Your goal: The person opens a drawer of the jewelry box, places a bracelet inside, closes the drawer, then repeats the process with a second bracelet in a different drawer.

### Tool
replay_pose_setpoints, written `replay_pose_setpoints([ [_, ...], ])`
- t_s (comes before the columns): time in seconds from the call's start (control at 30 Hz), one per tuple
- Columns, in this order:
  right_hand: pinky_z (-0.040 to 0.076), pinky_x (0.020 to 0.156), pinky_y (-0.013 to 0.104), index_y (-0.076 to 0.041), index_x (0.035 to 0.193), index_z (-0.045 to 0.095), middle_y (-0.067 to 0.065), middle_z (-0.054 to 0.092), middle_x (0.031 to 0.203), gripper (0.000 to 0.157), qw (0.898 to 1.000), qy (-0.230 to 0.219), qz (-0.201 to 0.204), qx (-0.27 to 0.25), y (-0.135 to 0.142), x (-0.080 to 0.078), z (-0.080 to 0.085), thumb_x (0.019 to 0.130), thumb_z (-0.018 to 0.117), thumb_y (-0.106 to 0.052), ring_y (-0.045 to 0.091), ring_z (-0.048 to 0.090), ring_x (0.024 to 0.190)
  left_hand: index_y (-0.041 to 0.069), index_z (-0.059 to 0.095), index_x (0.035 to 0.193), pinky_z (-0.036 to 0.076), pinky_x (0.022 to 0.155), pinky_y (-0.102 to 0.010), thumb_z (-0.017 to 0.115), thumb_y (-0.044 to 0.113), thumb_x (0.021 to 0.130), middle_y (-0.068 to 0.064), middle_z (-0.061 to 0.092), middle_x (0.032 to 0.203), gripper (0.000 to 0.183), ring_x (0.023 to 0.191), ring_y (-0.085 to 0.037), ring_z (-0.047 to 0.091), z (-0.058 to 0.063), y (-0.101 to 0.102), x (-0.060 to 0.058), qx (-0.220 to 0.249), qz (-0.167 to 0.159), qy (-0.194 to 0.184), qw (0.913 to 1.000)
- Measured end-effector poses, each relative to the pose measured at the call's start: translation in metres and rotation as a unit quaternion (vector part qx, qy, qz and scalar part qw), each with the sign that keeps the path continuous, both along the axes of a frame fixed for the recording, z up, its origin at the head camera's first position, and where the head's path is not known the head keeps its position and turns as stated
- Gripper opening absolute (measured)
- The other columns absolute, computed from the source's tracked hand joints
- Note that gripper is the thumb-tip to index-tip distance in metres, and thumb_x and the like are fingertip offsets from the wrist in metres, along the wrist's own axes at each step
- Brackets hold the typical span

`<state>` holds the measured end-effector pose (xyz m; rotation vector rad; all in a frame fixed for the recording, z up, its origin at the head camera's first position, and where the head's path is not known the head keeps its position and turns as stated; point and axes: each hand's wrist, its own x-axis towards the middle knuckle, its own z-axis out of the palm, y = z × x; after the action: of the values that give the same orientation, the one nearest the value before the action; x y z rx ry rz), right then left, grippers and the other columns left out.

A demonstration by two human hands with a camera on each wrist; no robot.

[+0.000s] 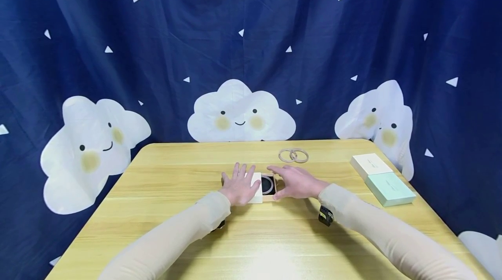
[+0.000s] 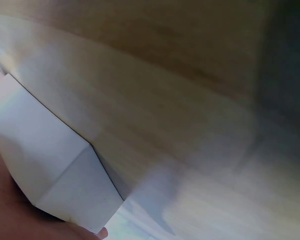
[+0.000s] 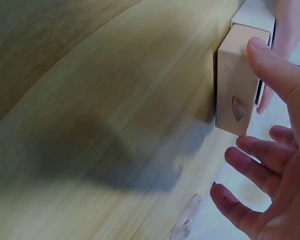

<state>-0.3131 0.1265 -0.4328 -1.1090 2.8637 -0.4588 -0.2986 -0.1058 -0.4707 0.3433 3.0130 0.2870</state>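
Observation:
A small box lies on the table between both hands, its white sleeve (image 1: pixel 256 197) at left and a beige drawer (image 1: pixel 269 199) slid partly out to the right. Inside the drawer's dark lining sits a pale bangle (image 1: pixel 272 185). My left hand (image 1: pixel 240 187) rests on the sleeve with fingers spread; the left wrist view shows the sleeve's white side (image 2: pixel 45 145) under the palm. Across the drawer's end, my right hand (image 1: pixel 299 183) pinches it between thumb (image 3: pixel 270 60) and forefinger. The remaining right fingers are apart from the box, and a notch (image 3: pixel 238 108) shows in the drawer's end.
Two pale bangles (image 1: pixel 307 155) overlap near the table's back edge. Along the right side lie a white box (image 1: pixel 370 164) and a mint-green box (image 1: pixel 390 188), side by side. A dark blue curtain (image 1: pixel 168 53) with cloud prints hangs behind the table (image 1: pixel 176 175).

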Motion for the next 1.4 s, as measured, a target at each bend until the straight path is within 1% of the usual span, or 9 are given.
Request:
replay_pose_setpoints([
  [0.23,0.052,0.097,0.049,-0.018,0.154,0.042,0.008,0.063,0.138,0.098,1.000,-0.005,-0.009,-0.002,-0.003,0.001,0.000,0.073,0.086,-0.053,0.028,0.061,0.120,0.024,0.013,0.164,0.009,0.109,-0.082,0.017,0.063,0.103,-0.014,0.013,0.169,0.072,0.156,-0.038,0.000,0.002,0.000,0.001,0.004,0.001,0.001,1.0000],
  [0.37,0.052,0.098,0.048,-0.019,0.155,0.041,0.006,0.063,0.139,0.099,1.000,-0.003,-0.012,0.004,-0.005,0.002,0.000,0.073,0.085,-0.055,0.027,0.060,0.122,0.023,0.015,0.163,0.009,0.109,-0.082,0.019,0.061,0.104,-0.014,0.014,0.169,0.071,0.156,-0.040,0.001,0.001,-0.001,0.002,0.009,0.000,0.005,0.9999],
  [0.5,0.052,0.098,0.048,-0.019,0.154,0.042,0.007,0.063,0.138,0.099,1.000,0.000,-0.007,0.001,-0.007,0.002,0.001,0.073,0.086,-0.054,0.027,0.061,0.121,0.022,0.017,0.163,0.008,0.109,-0.082,0.021,0.060,0.104,-0.015,0.015,0.169,0.071,0.156,-0.040,0.002,0.001,-0.001,0.003,0.015,0.001,0.006,0.9999],
  [0.73,0.052,0.097,0.049,-0.016,0.153,0.043,0.009,0.063,0.138,0.097,1.000,-0.003,0.004,-0.009,-0.010,0.003,0.001,0.074,0.086,-0.052,0.029,0.061,0.121,0.023,0.014,0.164,0.009,0.110,-0.081,0.018,0.061,0.104,-0.014,0.014,0.169,0.071,0.156,-0.037,0.001,0.004,-0.002,0.004,0.007,0.003,0.001,1.0000],
  [0.93,0.052,0.097,0.049,-0.016,0.154,0.042,0.009,0.062,0.140,0.097,1.000,-0.007,-0.001,-0.006,-0.013,0.003,0.001,0.074,0.086,-0.051,0.029,0.061,0.121,0.023,0.015,0.164,0.010,0.110,-0.081,0.017,0.061,0.104,-0.014,0.015,0.169,0.070,0.156,-0.037,0.002,0.003,-0.002,0.004,-0.001,0.003,0.008,1.0000],
  [1.07,0.052,0.097,0.048,-0.017,0.154,0.042,0.009,0.063,0.139,0.097,1.000,-0.006,-0.002,-0.008,-0.015,0.004,0.002,0.074,0.086,-0.050,0.029,0.061,0.121,0.023,0.016,0.163,0.010,0.110,-0.081,0.018,0.060,0.104,-0.015,0.016,0.169,0.070,0.156,-0.038,0.004,0.002,-0.002,0.003,0.004,0.001,0.014,0.9999],
  [1.2,0.052,0.097,0.049,-0.016,0.154,0.042,0.010,0.063,0.139,0.097,1.000,-0.007,0.001,-0.011,-0.016,0.005,0.002,0.075,0.086,-0.050,0.030,0.061,0.120,0.023,0.015,0.164,0.008,0.110,-0.081,0.017,0.060,0.104,-0.015,0.015,0.169,0.070,0.156,-0.038,0.002,0.001,-0.002,0.002,0.007,0.001,0.009,0.9999],
  [1.4,0.053,0.095,0.049,-0.016,0.153,0.043,0.010,0.064,0.138,0.098,1.000,-0.001,0.005,-0.014,-0.018,0.003,0.000,0.074,0.085,-0.053,0.030,0.062,0.119,0.024,0.012,0.164,0.009,0.110,-0.081,0.015,0.063,0.103,-0.015,0.014,0.169,0.072,0.156,-0.038,0.001,0.002,-0.001,0.002,0.006,0.000,0.002,1.0000],
])
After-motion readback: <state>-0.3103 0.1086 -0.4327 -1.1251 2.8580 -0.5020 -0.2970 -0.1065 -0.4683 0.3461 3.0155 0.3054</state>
